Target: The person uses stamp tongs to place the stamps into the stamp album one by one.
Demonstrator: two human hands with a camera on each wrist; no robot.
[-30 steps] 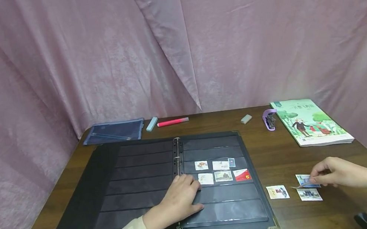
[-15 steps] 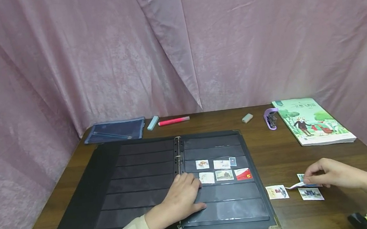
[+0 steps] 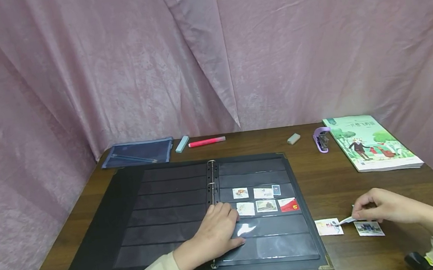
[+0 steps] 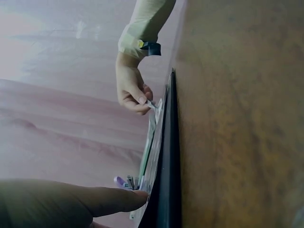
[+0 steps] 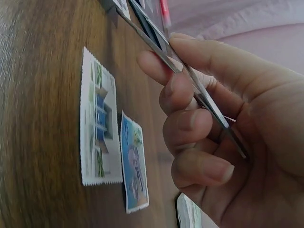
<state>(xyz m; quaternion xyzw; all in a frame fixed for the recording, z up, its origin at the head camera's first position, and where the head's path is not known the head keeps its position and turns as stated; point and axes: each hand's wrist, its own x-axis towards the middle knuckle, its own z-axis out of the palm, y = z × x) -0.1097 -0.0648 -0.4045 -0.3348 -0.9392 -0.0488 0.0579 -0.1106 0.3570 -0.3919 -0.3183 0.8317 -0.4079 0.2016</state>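
Note:
My right hand (image 3: 380,208) pinches metal tweezers (image 5: 209,103) between thumb and fingers. In the head view their tips overlap a loose stamp (image 3: 323,228) lying beside the album. A stamp with a building on it (image 3: 370,229) lies below the right hand; a blue one (image 5: 133,164) beside it is mostly hidden by that hand in the head view. My left hand (image 3: 215,232) rests on the open black stamp album (image 3: 268,248), near its rings, fingers relaxed and thumb out on the right page. Several stamps (image 3: 266,206) sit in two strips of that page.
Along the back of the table lie a blue mesh pouch (image 3: 139,153), a light blue stick-shaped case (image 3: 182,144), a pink marker (image 3: 207,141), an eraser (image 3: 293,138) and a purple stapler-like thing (image 3: 322,139). A green picture book (image 3: 374,145) lies at the back right.
My right hand has moved left with the tweezers, whose tips have come from above the right-hand stamps to the left loose stamp. The left hand stays on the album.

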